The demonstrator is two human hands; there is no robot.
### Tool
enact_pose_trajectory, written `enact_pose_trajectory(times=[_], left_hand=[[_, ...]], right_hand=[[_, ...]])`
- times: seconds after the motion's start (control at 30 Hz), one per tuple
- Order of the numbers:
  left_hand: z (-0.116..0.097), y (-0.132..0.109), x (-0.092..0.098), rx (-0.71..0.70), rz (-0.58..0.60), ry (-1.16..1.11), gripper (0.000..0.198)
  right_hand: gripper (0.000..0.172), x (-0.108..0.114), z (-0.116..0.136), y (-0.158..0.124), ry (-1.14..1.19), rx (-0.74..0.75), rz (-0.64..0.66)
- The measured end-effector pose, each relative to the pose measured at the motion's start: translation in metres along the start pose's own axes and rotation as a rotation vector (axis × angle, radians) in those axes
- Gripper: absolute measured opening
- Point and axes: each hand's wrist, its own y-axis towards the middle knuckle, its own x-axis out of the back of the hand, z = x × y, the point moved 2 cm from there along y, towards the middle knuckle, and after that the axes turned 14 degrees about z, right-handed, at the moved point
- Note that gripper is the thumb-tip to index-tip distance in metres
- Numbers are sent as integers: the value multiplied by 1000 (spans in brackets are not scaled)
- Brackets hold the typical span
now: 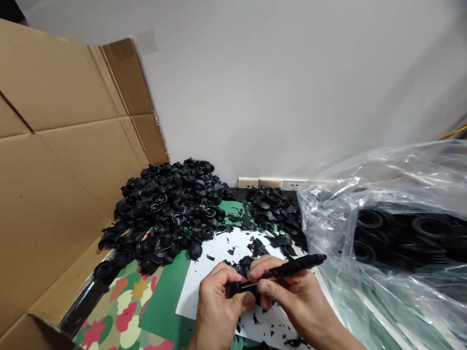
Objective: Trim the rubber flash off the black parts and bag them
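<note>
Over a white sheet (197, 282) strewn with black scraps, my left hand (222, 301) pinches a small black rubber part (237, 288) between thumb and fingers. My right hand (292, 291) is closed on a black-handled tool (299, 265), whose thin metal tip lies against the part. The two hands are close together, and the fingers hide much of the part. Black trimmings lie just behind my fingers.
A large pile of black rubber parts (175, 194) stands at the back left beside a cardboard box (73, 165). Black scraps (273, 206) are heaped behind the sheet. On the right, a clear plastic bag (335, 228) holds black ringed parts (432, 227). Sockets (294, 185) line the wall.
</note>
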Motion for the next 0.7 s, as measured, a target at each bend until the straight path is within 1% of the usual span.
enact_pose_trajectory(times=[0.17, 0.23, 0.3, 0.33, 0.4, 0.43, 0.47, 0.5, 0.53, 0.57, 0.6, 0.63, 0.7], left_hand=[[1, -1, 0, 3, 29, 37, 14], [1, -1, 0, 6, 31, 55, 16], [0, -2, 1, 6, 21, 79, 18], [0, -2, 1, 7, 18, 93, 20], [0, -3, 1, 7, 21, 128, 20], [0, -3, 0, 4, 28, 144, 19], [0, -4, -1, -1, 41, 155, 17], [0, -5, -2, -11, 58, 163, 16], [-1, -5, -3, -29, 76, 168, 16], [-2, -6, -4, -49, 87, 164, 16], [-3, -6, -5, -64, 86, 151, 16], [-4, -6, -5, -76, 72, 134, 16], [-6, -5, -3, -82, 21, 83, 14]], right_hand=[[20, -1, 1, 2, -58, 23, -8], [22, -1, 4, 1, -147, 48, -17], [19, -4, 6, 0, -286, 90, -10], [17, -7, 8, -1, -370, 128, 8], [16, -13, 9, -2, -569, 242, 88], [20, -15, 9, -2, -676, 317, 121], [25, -16, 9, -1, -780, 402, 127], [29, -14, 10, 0, -877, 473, 109], [32, -9, 11, 2, -957, 520, 57], [32, -1, 12, 5, -1013, 553, -29], [28, 8, 13, 8, -1054, 485, -77], [22, 18, 15, 12, -1065, 420, -154], [14, 34, 18, 15, -998, 297, -291]])
